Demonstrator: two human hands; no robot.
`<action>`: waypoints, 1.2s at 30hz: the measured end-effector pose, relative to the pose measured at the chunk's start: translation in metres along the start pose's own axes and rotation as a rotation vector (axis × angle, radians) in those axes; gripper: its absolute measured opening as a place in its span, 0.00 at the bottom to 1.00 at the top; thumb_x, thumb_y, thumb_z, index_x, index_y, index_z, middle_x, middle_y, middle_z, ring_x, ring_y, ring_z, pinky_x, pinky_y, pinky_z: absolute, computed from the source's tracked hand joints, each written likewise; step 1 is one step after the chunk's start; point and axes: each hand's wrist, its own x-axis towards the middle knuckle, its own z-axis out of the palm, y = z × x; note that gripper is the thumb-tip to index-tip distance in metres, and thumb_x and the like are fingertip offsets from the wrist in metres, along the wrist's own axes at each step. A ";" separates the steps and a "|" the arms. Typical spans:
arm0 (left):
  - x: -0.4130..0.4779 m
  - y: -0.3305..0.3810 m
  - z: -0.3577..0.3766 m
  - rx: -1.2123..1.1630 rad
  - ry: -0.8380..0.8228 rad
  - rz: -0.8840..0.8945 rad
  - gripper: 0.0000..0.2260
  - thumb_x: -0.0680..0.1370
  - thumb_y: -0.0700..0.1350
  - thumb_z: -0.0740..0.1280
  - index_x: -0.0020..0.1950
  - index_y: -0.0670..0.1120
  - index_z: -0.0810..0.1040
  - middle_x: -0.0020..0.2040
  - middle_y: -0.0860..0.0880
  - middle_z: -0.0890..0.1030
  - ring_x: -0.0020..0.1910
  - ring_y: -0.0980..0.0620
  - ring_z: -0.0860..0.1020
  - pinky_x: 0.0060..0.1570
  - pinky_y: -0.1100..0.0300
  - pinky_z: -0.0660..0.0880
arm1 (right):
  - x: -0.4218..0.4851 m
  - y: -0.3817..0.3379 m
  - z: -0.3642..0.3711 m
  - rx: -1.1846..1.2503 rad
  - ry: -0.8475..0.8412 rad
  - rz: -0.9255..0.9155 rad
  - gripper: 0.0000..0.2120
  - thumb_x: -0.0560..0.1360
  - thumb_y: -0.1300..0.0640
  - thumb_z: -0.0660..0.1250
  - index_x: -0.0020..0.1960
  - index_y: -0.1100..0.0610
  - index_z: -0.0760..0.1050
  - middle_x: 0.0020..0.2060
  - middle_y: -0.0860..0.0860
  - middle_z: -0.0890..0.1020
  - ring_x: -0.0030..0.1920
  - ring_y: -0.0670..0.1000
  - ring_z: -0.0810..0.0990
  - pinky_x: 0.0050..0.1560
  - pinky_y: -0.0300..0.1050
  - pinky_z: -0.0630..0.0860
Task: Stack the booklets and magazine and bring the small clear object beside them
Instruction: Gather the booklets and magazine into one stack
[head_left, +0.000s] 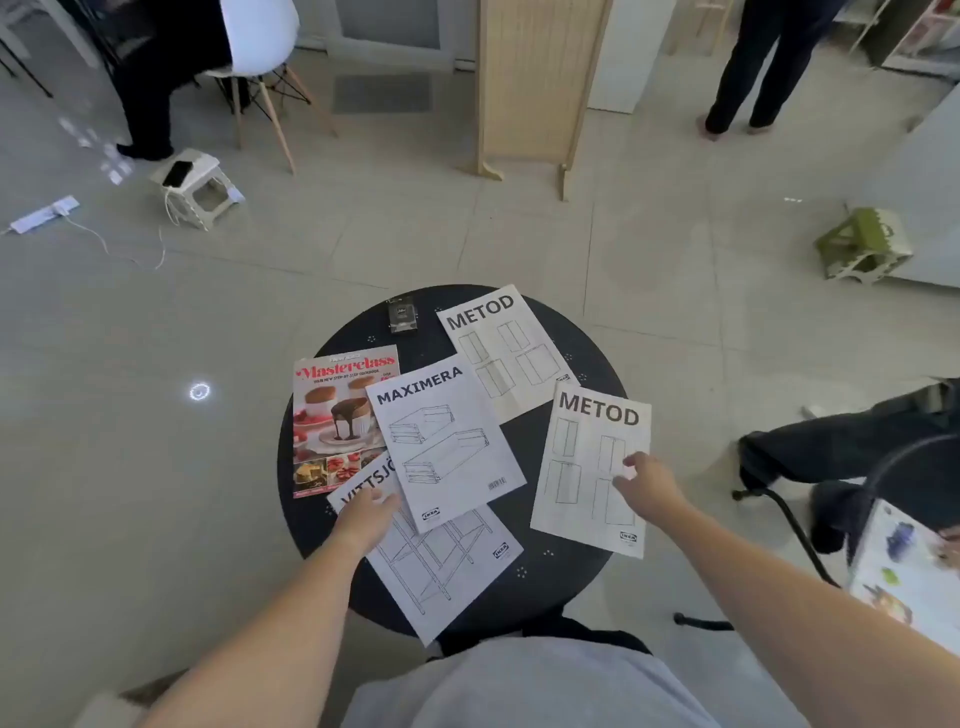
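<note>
Booklets lie spread across the round dark bench (311, 525) at the centre of the frame, not yet stacked. The MAXIMERA booklet (447, 441) sits in the middle, overlapping the Masterclass magazine (332, 415) to its left and the VITTSJÖ booklet (441, 566) below it. One METOD booklet (504, 348) lies toward the upper right of the bench, a second METOD booklet (587, 467) at its right edge. The small clear object (402, 313) rests alone near the top rim, apart from the papers. The left hand (366, 514) lies flat on the VITTSJÖ booklet, fingers loosely spread, gripping nothing. The right hand (649, 486) rests fingertips on the nearer METOD booklet, open, nothing grasped.
</note>
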 end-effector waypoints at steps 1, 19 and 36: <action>0.003 0.002 0.006 -0.016 0.009 -0.015 0.26 0.85 0.56 0.62 0.81 0.45 0.70 0.75 0.43 0.77 0.71 0.40 0.77 0.69 0.45 0.76 | 0.004 0.004 0.001 0.023 0.012 0.040 0.26 0.83 0.55 0.68 0.78 0.61 0.69 0.72 0.62 0.75 0.65 0.63 0.80 0.57 0.51 0.78; 0.030 0.045 0.072 -0.536 0.305 -0.160 0.07 0.81 0.41 0.72 0.56 0.51 0.86 0.49 0.48 0.89 0.46 0.42 0.87 0.46 0.47 0.86 | 0.061 0.056 0.040 0.522 -0.135 0.528 0.41 0.72 0.46 0.81 0.75 0.58 0.64 0.60 0.57 0.79 0.57 0.64 0.82 0.56 0.65 0.85; 0.005 0.026 0.062 -0.506 0.185 0.010 0.16 0.89 0.42 0.59 0.76 0.50 0.76 0.68 0.47 0.83 0.63 0.42 0.82 0.47 0.51 0.82 | 0.023 0.040 0.011 0.502 -0.068 0.219 0.14 0.85 0.63 0.59 0.67 0.53 0.75 0.50 0.52 0.85 0.47 0.57 0.84 0.39 0.48 0.77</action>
